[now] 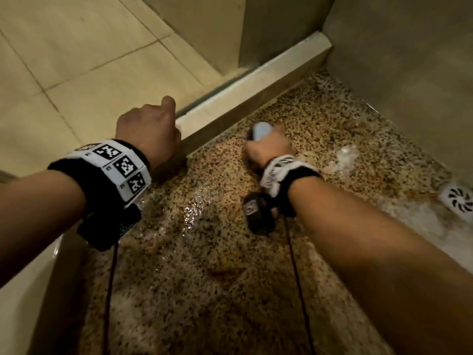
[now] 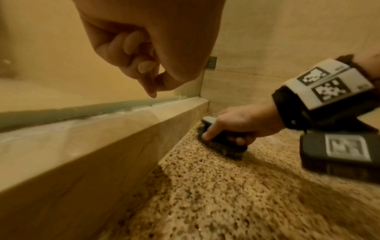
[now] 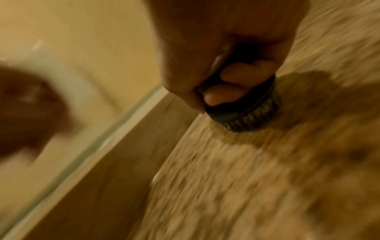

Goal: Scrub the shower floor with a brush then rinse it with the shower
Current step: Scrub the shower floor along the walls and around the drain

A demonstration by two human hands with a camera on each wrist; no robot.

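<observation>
— Where is the brush point(image 2: 223, 142) at this moment?

— It is on the shower floor point(image 1: 204, 278), bristles down, near the low curb point(image 1: 245, 85) and not far from the corner where the curb meets the wall point(image 1: 409, 60). The right hand point(image 1: 268, 147) has its fingers curled around the handle, with the index finger laid along the side of the brush body.

— And the left hand point(image 1: 149, 129)?

— It holds nothing. The fingers are loosely curled, and it hangs just over the curb; I cannot tell whether it touches it.

— Which step is this?

— I judge it is the scrubbing step. The floor is wet and shiny, with some white foam point(image 1: 345, 155) to the right of the brush, and the right wrist view is smeared, probably from the stroke, though I am not sure.

— What does the next move ask for?

— Firm downward pressure and short strokes along the line where floor meets curb, then into the corner. The rinse is not yet begun; no shower head is in view.

— What else is around?

— A white round drain cover point(image 1: 458, 201) at the right edge of the floor, and pale tiles point(image 1: 76, 60) outside the curb. The curb and the wall limit the stroke, so the knuckles may hit them.
</observation>
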